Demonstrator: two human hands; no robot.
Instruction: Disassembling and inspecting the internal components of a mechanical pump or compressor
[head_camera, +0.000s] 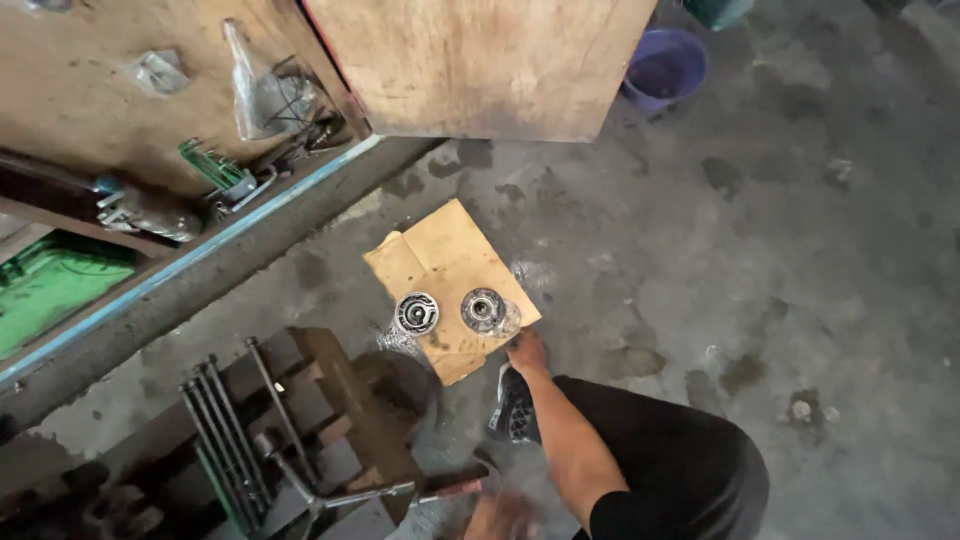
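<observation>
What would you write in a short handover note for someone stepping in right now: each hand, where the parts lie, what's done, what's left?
Right hand: at the near edge of the cardboard sheet on the floor, beside the right round metal part; grip unclear.
Left hand: blurred at the bottom edge, by a metal rod tool.
Left round metal part lies apart from the right one, both flat on the cardboard.
Done: both parts laid out. Left: neither is picked up yet.

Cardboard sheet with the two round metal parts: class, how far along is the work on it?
Done: the left round part and the right round part lie side by side on the cardboard sheet. In hand: the right hand is at the sheet's near edge, beside the right part; the blurred left hand is by a tool handle. Left: neither part is held or lifted yet.
</observation>
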